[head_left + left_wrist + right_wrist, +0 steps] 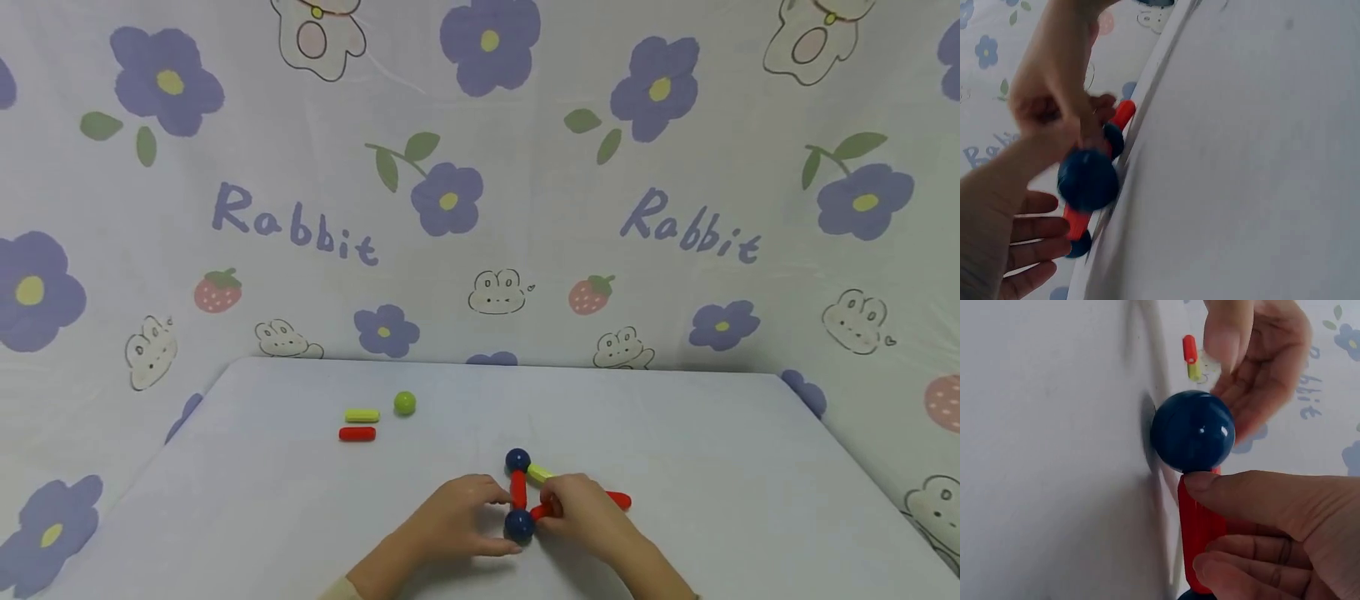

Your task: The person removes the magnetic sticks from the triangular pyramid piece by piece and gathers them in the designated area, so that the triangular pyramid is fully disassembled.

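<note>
On the table, a dark blue front ball [519,526] joins two red rods. One, the far-running red rod [518,490], leads to another blue ball [517,460], from which a yellow rod [540,474] slants right. My right hand [588,512] pinches the other red rod [1200,531] between thumb and fingers, just beside the front ball. A blue ball at that rod's other end [1196,595] is partly cut off in the right wrist view. My left hand [457,517] curves loosely around the front ball's left side, thumb and fingers apart. Beyond my right hand, a red rod end [618,500] sticks out.
Farther back on the left lie a loose yellow rod [362,415], a loose red rod [357,433] and a green ball [405,403]. A patterned cloth [525,250] hangs behind the white table [675,433].
</note>
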Motion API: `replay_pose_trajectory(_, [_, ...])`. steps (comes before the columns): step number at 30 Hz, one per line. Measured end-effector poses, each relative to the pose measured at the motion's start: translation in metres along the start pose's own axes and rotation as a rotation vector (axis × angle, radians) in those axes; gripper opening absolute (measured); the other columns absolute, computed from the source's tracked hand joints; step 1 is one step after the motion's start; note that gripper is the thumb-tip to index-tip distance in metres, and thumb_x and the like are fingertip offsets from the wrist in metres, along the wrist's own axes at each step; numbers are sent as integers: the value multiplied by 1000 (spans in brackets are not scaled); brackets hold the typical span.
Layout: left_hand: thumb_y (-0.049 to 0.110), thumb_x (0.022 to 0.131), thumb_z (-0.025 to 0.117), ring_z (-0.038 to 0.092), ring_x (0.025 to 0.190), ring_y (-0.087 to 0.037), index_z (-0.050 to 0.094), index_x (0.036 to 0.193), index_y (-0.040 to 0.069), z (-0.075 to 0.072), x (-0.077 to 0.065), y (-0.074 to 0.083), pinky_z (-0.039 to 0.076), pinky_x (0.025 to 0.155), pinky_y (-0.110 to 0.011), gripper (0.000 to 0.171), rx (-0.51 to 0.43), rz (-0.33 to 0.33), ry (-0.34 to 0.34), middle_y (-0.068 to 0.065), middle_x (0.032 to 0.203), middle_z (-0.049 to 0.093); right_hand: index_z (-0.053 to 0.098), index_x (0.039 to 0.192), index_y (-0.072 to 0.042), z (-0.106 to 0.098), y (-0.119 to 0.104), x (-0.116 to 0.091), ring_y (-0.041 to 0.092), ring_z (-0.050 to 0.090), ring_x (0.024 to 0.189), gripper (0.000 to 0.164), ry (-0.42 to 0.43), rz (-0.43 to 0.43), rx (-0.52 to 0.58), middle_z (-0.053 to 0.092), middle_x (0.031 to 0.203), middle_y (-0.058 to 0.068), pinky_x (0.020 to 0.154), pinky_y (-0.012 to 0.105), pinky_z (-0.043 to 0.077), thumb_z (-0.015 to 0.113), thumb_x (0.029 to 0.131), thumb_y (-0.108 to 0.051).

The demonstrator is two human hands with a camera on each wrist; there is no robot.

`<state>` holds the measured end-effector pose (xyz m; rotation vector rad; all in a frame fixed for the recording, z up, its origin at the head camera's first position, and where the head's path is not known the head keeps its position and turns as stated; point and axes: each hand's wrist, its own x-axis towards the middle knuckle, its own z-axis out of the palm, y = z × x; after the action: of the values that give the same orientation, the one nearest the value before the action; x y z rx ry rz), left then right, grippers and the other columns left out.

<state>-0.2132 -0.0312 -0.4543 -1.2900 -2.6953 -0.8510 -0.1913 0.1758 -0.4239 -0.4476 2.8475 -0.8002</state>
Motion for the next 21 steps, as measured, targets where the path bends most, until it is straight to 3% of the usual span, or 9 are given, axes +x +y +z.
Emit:
replay_pose_trajectory(4, [38, 80, 72, 57, 86, -4, 67, 101, 15, 8, 4, 5, 47, 83, -15, 32, 61, 14, 48, 8, 92, 65, 65, 77, -6, 1, -7, 3, 11, 46, 56, 12, 29, 27, -42, 51, 59, -2, 51, 20, 38, 76, 75, -11])
replay_pose_trajectory(9, [33, 79, 74, 56, 84, -3, 65, 99, 14, 11, 4, 6, 48, 80, -15, 29, 97, -73, 61, 7, 92, 64, 63, 73, -7, 4, -15, 7, 12, 45, 58, 16, 64, 46, -88, 52, 64, -1, 53, 21, 38, 78, 73, -14])
replay_pose_trajectory(17, [29, 80, 73, 57, 88, -2, 62, 103, 14, 15, 0, 4, 49, 82, -21, 29, 35, -139, 104, 6, 96, 65, 70, 80, -6, 12, -20, 10, 14, 48, 76, 15, 125, 14, -161, 58, 81, 1, 71, 30, 53, 80, 69, -9])
replay_pose_trajectory(21, [26, 82, 71, 57, 90, -2, 60, 105, 14, 17, -3, 2, 50, 84, -23, 28, -23, -154, 123, 7, 98, 64, 72, 85, -6, 15, -19, 10, 12, 46, 72, 16, 120, -15, -180, 63, 74, -1, 67, 26, 51, 78, 70, -5])
